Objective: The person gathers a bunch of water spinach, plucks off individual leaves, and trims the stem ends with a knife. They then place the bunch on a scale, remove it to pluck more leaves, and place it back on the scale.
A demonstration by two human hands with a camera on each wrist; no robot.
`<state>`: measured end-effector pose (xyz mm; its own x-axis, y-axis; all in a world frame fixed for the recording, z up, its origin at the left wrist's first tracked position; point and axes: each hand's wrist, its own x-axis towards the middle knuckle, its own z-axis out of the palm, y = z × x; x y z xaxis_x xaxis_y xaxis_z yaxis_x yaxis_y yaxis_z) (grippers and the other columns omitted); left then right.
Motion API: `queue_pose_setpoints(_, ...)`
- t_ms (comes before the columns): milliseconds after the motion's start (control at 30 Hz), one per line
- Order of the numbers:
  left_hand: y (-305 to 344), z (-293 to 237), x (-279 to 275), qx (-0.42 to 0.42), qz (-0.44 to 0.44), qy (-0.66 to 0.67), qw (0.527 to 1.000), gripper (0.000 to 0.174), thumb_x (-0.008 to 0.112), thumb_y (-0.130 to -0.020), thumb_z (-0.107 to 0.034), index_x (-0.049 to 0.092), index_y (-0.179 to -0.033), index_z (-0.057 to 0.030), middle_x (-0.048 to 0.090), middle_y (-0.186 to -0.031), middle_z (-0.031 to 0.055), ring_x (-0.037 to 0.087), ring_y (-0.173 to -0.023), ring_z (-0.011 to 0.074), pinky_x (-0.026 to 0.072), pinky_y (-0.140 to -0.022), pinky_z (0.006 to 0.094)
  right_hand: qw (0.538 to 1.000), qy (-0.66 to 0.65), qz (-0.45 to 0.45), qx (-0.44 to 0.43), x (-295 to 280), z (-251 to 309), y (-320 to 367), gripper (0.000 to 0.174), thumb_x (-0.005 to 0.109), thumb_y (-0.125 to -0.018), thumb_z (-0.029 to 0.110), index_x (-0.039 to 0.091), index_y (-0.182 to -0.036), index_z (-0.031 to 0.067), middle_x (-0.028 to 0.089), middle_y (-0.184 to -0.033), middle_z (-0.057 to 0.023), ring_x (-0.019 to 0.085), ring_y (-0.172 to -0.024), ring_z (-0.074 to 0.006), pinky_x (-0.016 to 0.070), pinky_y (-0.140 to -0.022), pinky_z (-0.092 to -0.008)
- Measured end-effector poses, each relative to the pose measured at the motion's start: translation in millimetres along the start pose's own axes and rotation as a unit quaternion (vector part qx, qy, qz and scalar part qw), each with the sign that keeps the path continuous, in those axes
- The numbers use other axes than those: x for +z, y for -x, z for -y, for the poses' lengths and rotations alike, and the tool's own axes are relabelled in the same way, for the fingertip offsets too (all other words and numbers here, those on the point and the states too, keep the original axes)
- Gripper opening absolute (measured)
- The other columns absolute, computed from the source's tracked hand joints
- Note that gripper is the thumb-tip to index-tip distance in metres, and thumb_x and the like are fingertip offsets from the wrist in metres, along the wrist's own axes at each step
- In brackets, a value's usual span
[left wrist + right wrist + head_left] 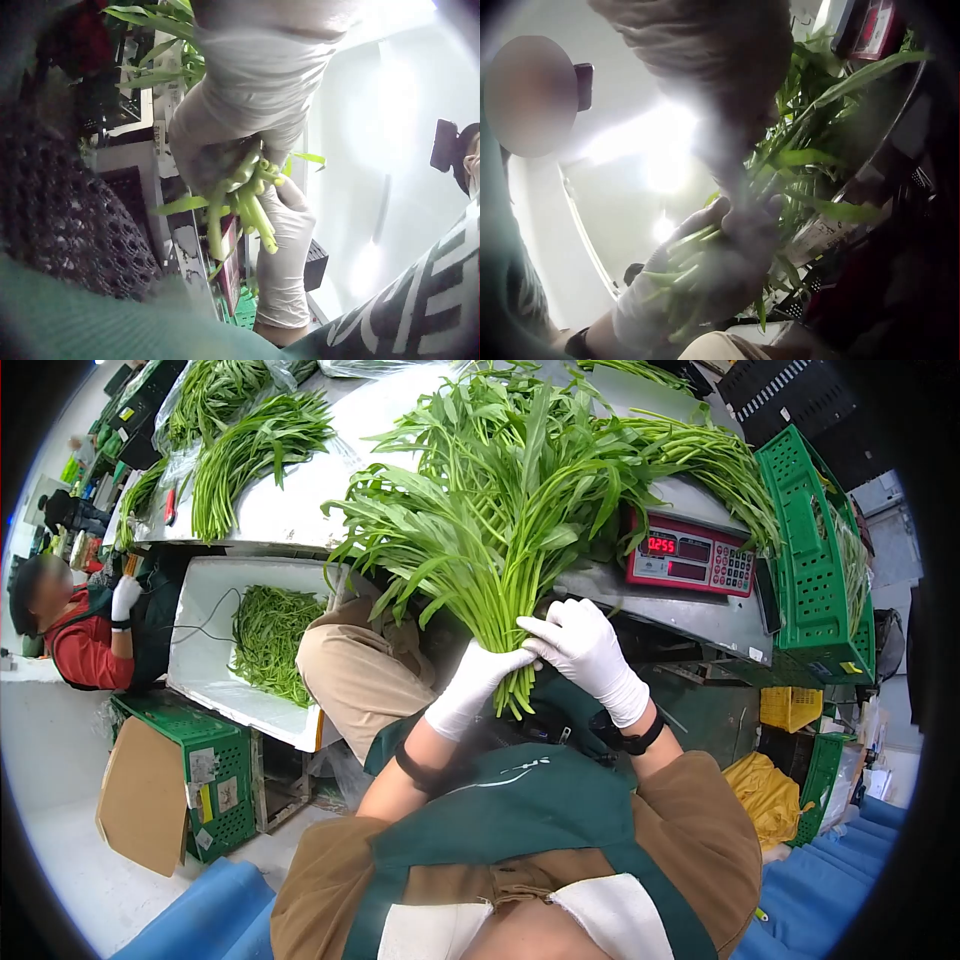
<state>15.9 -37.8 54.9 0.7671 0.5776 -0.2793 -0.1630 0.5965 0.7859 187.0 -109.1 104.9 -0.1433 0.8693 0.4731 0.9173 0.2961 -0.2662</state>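
A big bunch of water spinach [510,550] is held upright over my lap, its leaves spreading away from me and its cut stem ends [515,695] pointing toward me. My gloved left hand [478,678] grips the stems low down, thumb across them. From the other side, my gloved right hand [585,655] pinches the same stems between forefinger and thumb. In the left wrist view the hollow stem ends [255,214] stick out below the left hand [240,112], beside the right hand [285,251]. The right wrist view is hazy, with stem ends [679,277] between the hands.
A red digital scale [690,555] stands on the metal table at right, beside a green crate [810,560]. More greens [255,455] lie on the table. A white foam box [205,610] with loose greens sits at left, near another person [95,630].
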Motion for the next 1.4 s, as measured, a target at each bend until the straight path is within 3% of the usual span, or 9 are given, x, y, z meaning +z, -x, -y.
queue_pose_setpoints(133,3.5,-4.1,-1.4,-0.002,0.036,-0.045,0.998,0.040,0.068,-0.090,-0.019,0.057,-0.125,-0.0011,0.067,-0.105,0.0093,0.067,-0.086,0.0187,0.0558,-0.079,0.0321,0.999,0.026,-0.035,-0.009,-5.1,4.7,-2.5,0.021,0.077,-0.075,0.021,0.071,-0.093,0.0122,0.049,-0.069,-0.0018,0.051,-0.062,-0.0213,0.0401,-0.058,-0.0349)
queue_pose_setpoints(267,-2.2,-11.8,-3.7,-0.119,0.087,0.257,0.955,0.052,0.052,-0.099,-0.045,0.054,-0.129,-0.0023,0.068,-0.108,0.0114,0.067,-0.092,0.0230,0.0563,-0.082,0.0418,0.997,0.043,-0.057,-0.008,-4.7,11.0,-2.4,0.019,0.077,-0.076,0.021,0.070,-0.091,0.0119,0.050,-0.070,-0.0023,0.051,-0.063,-0.0222,0.0401,-0.058,-0.0354)
queue_pose_setpoints(900,-24.5,-1.5,-4.9,-0.116,0.017,0.270,0.956,0.024,0.064,-0.094,-0.019,0.059,-0.114,-0.0084,0.063,-0.091,0.0023,0.064,-0.083,0.0170,0.0556,-0.079,0.0350,0.994,-0.080,-0.054,0.049,-76.6,27.2,10.4,0.010,0.075,-0.081,0.015,0.067,-0.086,0.0112,0.058,-0.081,-0.0052,0.054,-0.071,-0.0249,0.0436,-0.068,-0.0335)
queue_pose_setpoints(967,-23.9,-2.1,-8.9,-0.115,0.030,0.263,0.957,0.026,0.065,-0.094,-0.019,0.058,-0.117,-0.0077,0.064,-0.093,0.0029,0.065,-0.085,0.0174,0.0563,-0.081,0.0355,0.934,-0.128,-0.305,0.134,-103.4,20.1,9.8,0.013,0.068,-0.092,0.017,0.064,-0.088,0.0050,0.060,-0.089,-0.0049,0.054,-0.074,-0.0167,0.0448,-0.068,-0.0324)
queue_pose_setpoints(1000,-24.5,-0.6,-9.9,-0.114,0.029,0.261,0.958,0.028,0.065,-0.094,-0.019,0.058,-0.118,-0.0072,0.065,-0.094,0.0034,0.066,-0.086,0.0177,0.0568,-0.082,0.0358,0.792,-0.233,-0.526,0.206,-102.8,16.7,0.8,0.018,0.063,-0.097,0.022,0.060,-0.092,0.0051,0.056,-0.087,-0.0028,0.050,-0.072,-0.0123,0.0452,-0.068,-0.0282)
queue_pose_setpoints(1133,-23.1,-1.3,-5.8,-0.120,0.021,0.233,0.965,0.034,0.060,-0.097,-0.017,0.056,-0.128,-0.0069,0.066,-0.109,0.0068,0.066,-0.095,0.0199,0.0555,-0.087,0.0365,0.641,-0.420,-0.638,0.080,-93.0,64.9,-90.9,0.020,0.066,-0.095,0.029,0.062,-0.101,0.0107,0.061,-0.090,-0.0056,0.058,-0.078,-0.0151,0.0473,-0.063,-0.0213)
queue_pose_setpoints(1233,-25.2,36.6,-52.3,-0.012,0.117,0.153,0.981,0.040,0.048,-0.104,-0.019,0.047,-0.141,-0.0044,0.054,-0.138,0.0121,0.051,-0.127,0.0209,0.0439,-0.106,0.0402,0.938,-0.312,-0.106,-0.110,-12.6,104.8,-149.1,0.018,0.069,-0.089,0.025,0.065,-0.097,0.0093,0.061,-0.088,-0.0071,0.059,-0.077,-0.0180,0.0477,-0.065,-0.0257)
queue_pose_setpoints(1367,-29.9,22.7,-45.0,0.033,0.277,0.348,0.895,0.040,0.045,-0.105,-0.021,0.046,-0.141,-0.0031,0.052,-0.141,0.0125,0.050,-0.130,0.0209,0.0432,-0.108,0.0406,0.940,-0.322,-0.062,-0.090,-0.6,84.4,-156.6,0.018,0.073,-0.081,0.019,0.067,-0.093,0.0074,0.062,-0.086,-0.0092,0.059,-0.075,-0.0220,0.0483,-0.068,-0.0316)
queue_pose_setpoints(1400,-25.8,13.5,-36.6,-0.054,0.149,0.290,0.944,0.040,0.047,-0.105,-0.022,0.046,-0.141,-0.0041,0.051,-0.141,0.0118,0.051,-0.128,0.0206,0.0454,-0.106,0.0400,0.935,-0.341,-0.083,-0.055,-15.1,74.3,-150.0,0.018,0.074,-0.079,0.018,0.068,-0.092,0.0069,0.063,-0.085,-0.0097,0.059,-0.075,-0.0230,0.0484,-0.069,-0.0330)
